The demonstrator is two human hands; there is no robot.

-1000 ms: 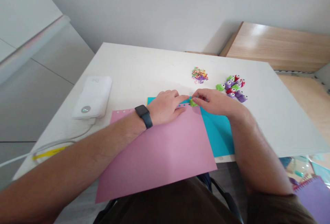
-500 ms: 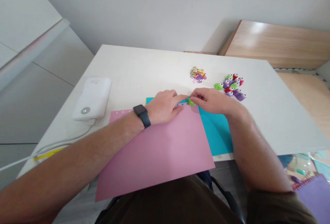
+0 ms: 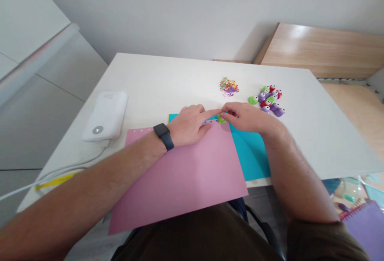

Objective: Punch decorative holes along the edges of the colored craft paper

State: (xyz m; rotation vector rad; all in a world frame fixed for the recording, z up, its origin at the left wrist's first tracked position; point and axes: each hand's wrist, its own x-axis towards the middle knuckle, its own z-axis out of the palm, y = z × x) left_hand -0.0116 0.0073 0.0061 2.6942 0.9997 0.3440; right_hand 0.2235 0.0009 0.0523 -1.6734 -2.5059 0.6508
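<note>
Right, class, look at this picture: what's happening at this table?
A person sits at a white table with a pink sheet lying over a blue sheet. The left hand lies flat on the pink sheet, forefinger stretched toward a small green punch that the right hand pinches at the sheet's far edge, beside a row of small holes. More little punches and a heap of coloured paper bits lie further right.

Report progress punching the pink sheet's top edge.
Done: holes show at the pink sheet's left end and beside the left hand. In hand: right hand holds the green punch at the right corner; left hand pins the sheet. Left: probably little; the stretch under the wrist is hidden.
</note>
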